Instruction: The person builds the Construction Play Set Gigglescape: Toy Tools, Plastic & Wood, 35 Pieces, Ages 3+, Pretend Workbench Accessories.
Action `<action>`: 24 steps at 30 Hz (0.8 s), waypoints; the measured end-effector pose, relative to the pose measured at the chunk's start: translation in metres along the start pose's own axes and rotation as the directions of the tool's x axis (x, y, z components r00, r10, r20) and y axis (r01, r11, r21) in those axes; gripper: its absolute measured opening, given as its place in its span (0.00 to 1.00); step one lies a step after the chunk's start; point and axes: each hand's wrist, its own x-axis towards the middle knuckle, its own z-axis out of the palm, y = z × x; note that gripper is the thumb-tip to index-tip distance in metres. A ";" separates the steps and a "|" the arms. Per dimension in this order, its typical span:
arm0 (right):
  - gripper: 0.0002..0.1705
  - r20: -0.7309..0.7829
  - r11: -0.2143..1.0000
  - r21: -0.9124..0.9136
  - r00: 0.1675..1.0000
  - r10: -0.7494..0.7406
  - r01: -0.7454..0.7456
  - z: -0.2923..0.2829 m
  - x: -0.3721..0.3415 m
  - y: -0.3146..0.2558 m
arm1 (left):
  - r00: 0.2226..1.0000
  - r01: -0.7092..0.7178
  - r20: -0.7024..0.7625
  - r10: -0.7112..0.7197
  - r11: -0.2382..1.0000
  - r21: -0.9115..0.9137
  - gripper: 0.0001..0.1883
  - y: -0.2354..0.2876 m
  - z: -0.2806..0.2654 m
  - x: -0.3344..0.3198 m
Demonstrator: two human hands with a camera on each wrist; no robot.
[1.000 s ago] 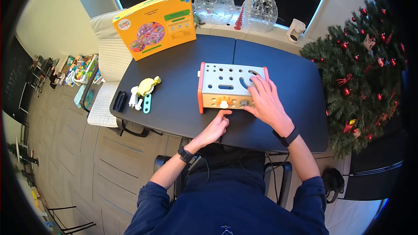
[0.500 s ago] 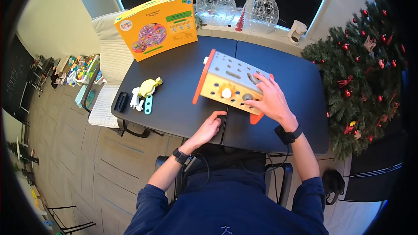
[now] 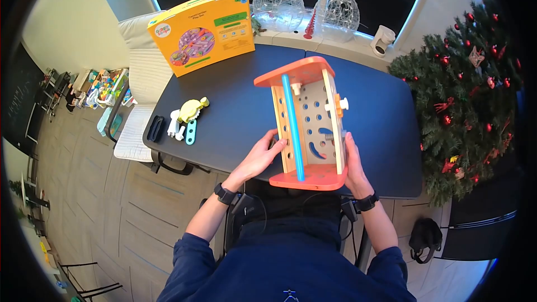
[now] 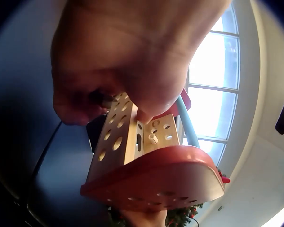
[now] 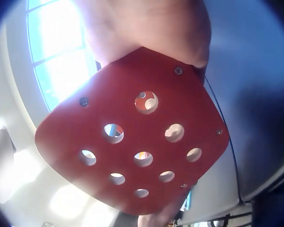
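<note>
Btwn LH (image 3: 258, 156) & RH (image 3: 354, 172), toy box (image 3: 309, 128), tilted

The toy bench (image 3: 308, 179) has red ends, a blue rod (image 3: 293, 128) and pale wooden sides; the box (image 3: 202, 32) is orange-yellow

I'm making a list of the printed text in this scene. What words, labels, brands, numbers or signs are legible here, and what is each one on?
"Construction Play Set": on the orange box.
Round logo and green labels on that box: too small or blurred to read.
Writing on the dark board at far left: too blurred to read.
Holed toy frame: no lettering visible.
</note>
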 end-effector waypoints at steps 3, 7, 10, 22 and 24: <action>0.35 -0.043 0.997 -0.055 0.998 0.045 -0.047 -0.004 -0.007 0.010 | 0.998 -0.003 0.056 0.001 0.999 0.037 0.27 -0.002 0.007 0.001; 0.38 -0.097 0.987 -0.093 0.988 0.121 -0.130 -0.003 -0.011 0.025 | 0.999 -0.012 0.048 0.007 0.995 0.101 0.25 -0.019 0.011 0.004; 0.36 0.004 0.966 -0.171 0.981 0.196 -0.193 -0.026 0.004 0.041 | 0.997 -0.018 -0.068 0.027 0.992 0.122 0.23 -0.026 0.012 0.006; 0.28 -0.032 0.698 -0.715 0.999 0.030 -0.044 -0.025 -0.002 0.033 | 0.976 0.103 -0.215 -0.041 0.953 0.284 0.23 -0.014 0.013 -0.001; 0.28 -0.040 0.748 -0.663 0.999 -0.006 -0.022 -0.019 -0.009 0.032 | 0.973 0.147 -0.215 -0.083 0.943 0.298 0.23 -0.005 0.014 -0.004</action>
